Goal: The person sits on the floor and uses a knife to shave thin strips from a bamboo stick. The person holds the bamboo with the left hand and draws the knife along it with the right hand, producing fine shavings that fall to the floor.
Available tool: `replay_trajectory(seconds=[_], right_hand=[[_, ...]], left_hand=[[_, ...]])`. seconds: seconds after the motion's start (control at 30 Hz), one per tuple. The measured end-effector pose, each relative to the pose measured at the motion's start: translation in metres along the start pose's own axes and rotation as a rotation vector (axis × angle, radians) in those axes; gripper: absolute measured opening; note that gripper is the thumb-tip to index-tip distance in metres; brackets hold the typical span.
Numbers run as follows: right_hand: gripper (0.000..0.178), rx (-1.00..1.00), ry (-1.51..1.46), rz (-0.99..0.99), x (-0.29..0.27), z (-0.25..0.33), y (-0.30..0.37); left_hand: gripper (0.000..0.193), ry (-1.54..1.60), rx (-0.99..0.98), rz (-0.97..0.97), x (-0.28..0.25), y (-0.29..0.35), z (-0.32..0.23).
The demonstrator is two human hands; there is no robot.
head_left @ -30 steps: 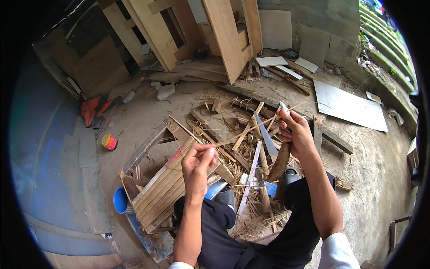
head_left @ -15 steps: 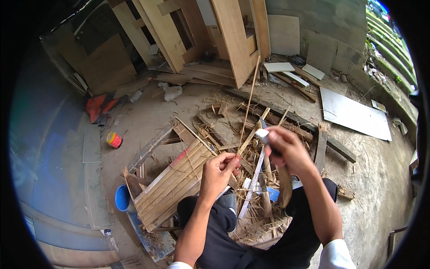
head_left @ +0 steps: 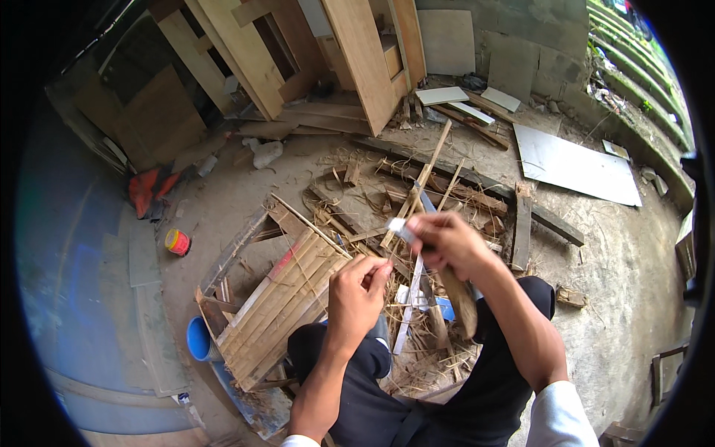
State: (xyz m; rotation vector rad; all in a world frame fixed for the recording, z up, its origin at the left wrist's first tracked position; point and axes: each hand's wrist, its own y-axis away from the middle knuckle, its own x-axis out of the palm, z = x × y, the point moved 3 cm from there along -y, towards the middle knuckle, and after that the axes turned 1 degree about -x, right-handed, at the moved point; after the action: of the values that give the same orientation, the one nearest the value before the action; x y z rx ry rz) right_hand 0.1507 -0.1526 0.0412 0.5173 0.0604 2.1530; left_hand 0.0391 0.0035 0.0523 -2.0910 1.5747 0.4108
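My left hand [head_left: 357, 290] is closed in a pinch, low over the pile of wood scraps. A thin wooden strip [head_left: 438, 149] slants up and away ahead of it, its near end hard to make out by the fingertips. My right hand [head_left: 453, 242], blurred, is closed around a knife with a long wooden handle [head_left: 456, 304]; the handle runs down toward my right knee and the grey blade [head_left: 427, 201] shows beyond the hand. A small white pad or wrap [head_left: 400, 228] sits at the right fingers; its kind is unclear.
Left of my knees leans a slatted wooden panel [head_left: 281, 305], with a blue bucket [head_left: 199, 339] and a red-yellow tub [head_left: 177, 242] beyond. Shavings and dark beams [head_left: 547, 225] lie ahead. A white board [head_left: 573, 165] lies far right; wooden cabinet frames [head_left: 369, 63] stand at the back.
My view has shifted, so the scene sits higher and farther left. The long thin strip that rose from my left hand no longer reaches as far up. My right hand has moved slightly left.
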Motion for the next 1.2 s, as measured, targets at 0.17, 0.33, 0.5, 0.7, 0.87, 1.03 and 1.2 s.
replay_trajectory(seconds=[0.17, 0.33, 0.5, 0.7, 0.87, 1.03, 1.2], right_hand=[[0.022, -0.140, -0.185, -0.251, -0.053, 0.031, -0.004], [0.024, -0.085, -0.025, 0.035, -0.019, 0.005, 0.006], [0.028, 0.086, -0.009, 0.169, 0.020, -0.015, 0.006], [0.023, 0.016, -0.107, 0.023, -0.019, 0.008, -0.005], [0.019, -0.029, -0.129, -0.166, -0.041, 0.016, -0.010], [0.020, -0.289, -0.384, -0.299, -0.129, 0.040, -0.017], [0.026, -0.449, -0.353, -0.387, -0.147, 0.041, -0.002]], left_hand=[[0.009, 0.035, 0.037, 0.073, 0.000, 0.009, -0.004], [0.010, 0.115, 0.043, 0.014, 0.001, 0.002, -0.002], [0.012, 0.114, -0.060, 0.000, -0.004, -0.002, 0.001], [0.015, 0.048, 0.032, 0.051, -0.003, 0.003, -0.006], [0.013, 0.024, 0.020, 0.102, -0.005, 0.005, -0.004], [0.011, 0.127, -0.082, 0.195, -0.013, 0.013, 0.008], [0.014, 0.215, -0.208, 0.183, -0.021, 0.005, 0.020]])
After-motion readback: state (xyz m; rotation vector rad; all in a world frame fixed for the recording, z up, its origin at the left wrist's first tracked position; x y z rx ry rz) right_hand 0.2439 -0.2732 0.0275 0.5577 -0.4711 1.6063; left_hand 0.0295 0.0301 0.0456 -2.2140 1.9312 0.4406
